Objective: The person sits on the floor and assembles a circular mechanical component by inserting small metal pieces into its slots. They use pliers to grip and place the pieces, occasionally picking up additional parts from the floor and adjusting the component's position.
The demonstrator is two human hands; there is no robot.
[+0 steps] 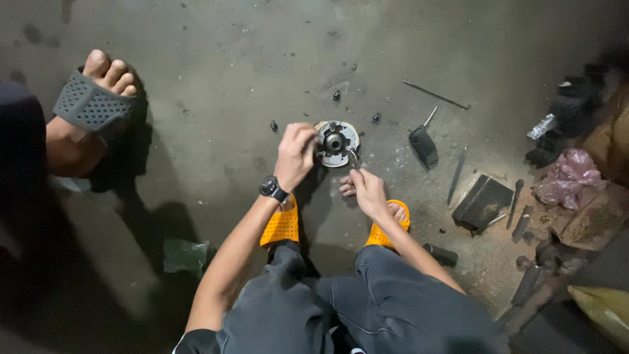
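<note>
A round metal engine part (338, 142) with a dark hub lies on the concrete floor in front of my feet. My left hand (296, 155), a dark watch on its wrist, grips the part's left edge. My right hand (367, 189) is closed on a small metal tool (353, 158) whose tip touches the part's lower right rim. I squat in orange sandals (282, 226) and dark trousers.
Another person's foot in a grey sandal (92, 105) stands at the far left. A black-handled screwdriver (422, 141), a thin rod (436, 96), a dark flat block (483, 200), metal rods, a pink bag (571, 176) and small bolts lie to the right.
</note>
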